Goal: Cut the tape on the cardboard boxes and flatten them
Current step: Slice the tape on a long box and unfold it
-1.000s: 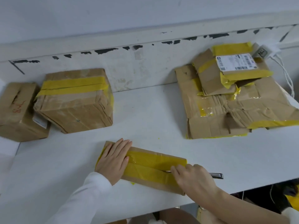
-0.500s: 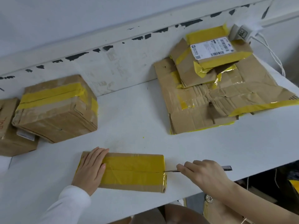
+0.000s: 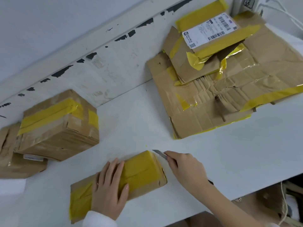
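A flat cardboard box (image 3: pixel 144 171) wrapped in yellow tape lies near the table's front edge, turned at an angle. My left hand (image 3: pixel 110 189) presses flat on its middle with straight fingers. My right hand (image 3: pixel 186 169) grips a utility knife (image 3: pixel 159 154) at the box's far right end. The blade tip sits by the upper right corner of the box. A larger taped box (image 3: pixel 57 125) stands at the left, with another box (image 3: pixel 14 159) beside it.
A pile of flattened cardboard (image 3: pixel 229 89) with yellow tape and a shipping label lies at the back right. The white table (image 3: pixel 213 161) ends close in front of me. A white wall ledge runs behind. Cables hang at the far right.
The box has turned so its right end points away from me. My left hand slid from the box's left end to its middle. The knife moved up to the far right corner.
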Tool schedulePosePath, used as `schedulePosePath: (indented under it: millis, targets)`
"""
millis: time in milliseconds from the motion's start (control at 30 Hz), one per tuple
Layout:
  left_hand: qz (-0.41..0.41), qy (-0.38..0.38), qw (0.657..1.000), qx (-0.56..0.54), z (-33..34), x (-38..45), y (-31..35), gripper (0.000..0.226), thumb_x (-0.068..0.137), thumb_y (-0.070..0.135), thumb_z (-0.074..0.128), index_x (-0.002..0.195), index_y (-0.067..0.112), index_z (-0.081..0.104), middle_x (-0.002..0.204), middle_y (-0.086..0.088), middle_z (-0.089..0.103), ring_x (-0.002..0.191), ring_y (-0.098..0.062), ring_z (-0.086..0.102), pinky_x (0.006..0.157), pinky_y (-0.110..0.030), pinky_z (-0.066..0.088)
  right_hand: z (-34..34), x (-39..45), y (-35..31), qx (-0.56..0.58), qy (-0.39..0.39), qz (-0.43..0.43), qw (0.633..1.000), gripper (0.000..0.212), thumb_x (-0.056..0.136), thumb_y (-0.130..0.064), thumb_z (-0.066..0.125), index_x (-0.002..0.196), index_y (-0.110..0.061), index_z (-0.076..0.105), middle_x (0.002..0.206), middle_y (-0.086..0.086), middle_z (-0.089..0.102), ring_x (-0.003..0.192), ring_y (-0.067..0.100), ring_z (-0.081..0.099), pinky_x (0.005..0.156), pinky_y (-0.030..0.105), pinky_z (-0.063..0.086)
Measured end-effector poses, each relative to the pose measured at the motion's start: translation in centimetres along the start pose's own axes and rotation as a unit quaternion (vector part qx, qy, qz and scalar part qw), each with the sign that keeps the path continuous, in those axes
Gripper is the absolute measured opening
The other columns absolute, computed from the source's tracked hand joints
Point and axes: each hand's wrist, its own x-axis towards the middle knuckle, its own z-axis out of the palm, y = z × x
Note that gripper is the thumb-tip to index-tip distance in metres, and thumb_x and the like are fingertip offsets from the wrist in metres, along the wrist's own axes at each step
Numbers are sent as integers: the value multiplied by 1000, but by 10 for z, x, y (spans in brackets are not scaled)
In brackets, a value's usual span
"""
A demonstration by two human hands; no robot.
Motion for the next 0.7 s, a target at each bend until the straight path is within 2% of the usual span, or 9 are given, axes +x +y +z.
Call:
schedulePosePath:
  millis: [100, 267, 400, 467, 533, 600, 700]
  targets:
    - [-38, -14, 999, -5, 2, 1, 5, 63, 96, 54, 6, 132, 14, 38, 129, -18, 56, 119, -30, 38, 86, -61, 44, -4, 8, -5, 12, 3, 1, 1000, 27, 99, -39, 32, 79, -27, 43, 66, -6, 44, 64, 20, 43, 46, 24, 26]
    - [-51, -12, 999, -7, -1, 3, 7, 63, 95, 55, 5, 132, 15, 37, 128, -18, 57, 118, -29, 38, 86, -62, 43, -10, 19, -12, -15, -16, -11, 1000, 33, 100, -43, 29, 73, -25, 38, 68, -3, 43, 69, 23, 42, 45, 24, 22]
    - [-60, -27, 998, -15, -4, 5, 8, 62, 95, 55, 7, 132, 16, 37, 129, -16, 56, 119, -29, 38, 88, -64, 41, -8, 19, -15, -38, -47, -2, 998, 45, 100, -43, 29, 59, -25, 25, 61, -7, 33, 69, 23, 41, 44, 24, 20]
    - [-56, -15, 998, -17, -4, 5, 8, 54, 95, 50, 19, 133, 17, 37, 130, -16, 56, 119, -29, 38, 88, -64, 41, -7, 19, -15, -52, -46, -3, 998, 45, 101, -43, 28, 60, -24, 26, 60, -7, 31, 68, 23, 41, 44, 24, 19]
    - [-57, -1, 998, -22, -3, 6, 9, 53, 86, 41, 32, 133, 17, 37, 130, -16, 56, 118, -29, 38, 87, -64, 41, -7, 18, -16, -84, -45, -9, 995, 42, 102, -39, 28, 63, -23, 28, 60, -6, 30, 67, 24, 41, 43, 25, 18]
    - [-55, 7, 998, -21, -3, 6, 9, 55, 82, 38, 35, 133, 16, 37, 129, -17, 56, 118, -29, 38, 87, -64, 41, -7, 14, -16, -127, -38, -21, 991, 39, 102, -31, 32, 65, -21, 25, 60, -6, 28, 66, 24, 40, 43, 25, 16]
    - [-58, 11, 998, -23, -2, 4, 9, 55, 81, 37, 35, 132, 15, 38, 129, -17, 55, 119, -30, 37, 88, -64, 40, -5, 6, -18, -144, -30, -35, 988, 19, 100, -20, 40, 83, -26, 33, 61, -6, 24, 66, 22, 39, 43, 26, 14]
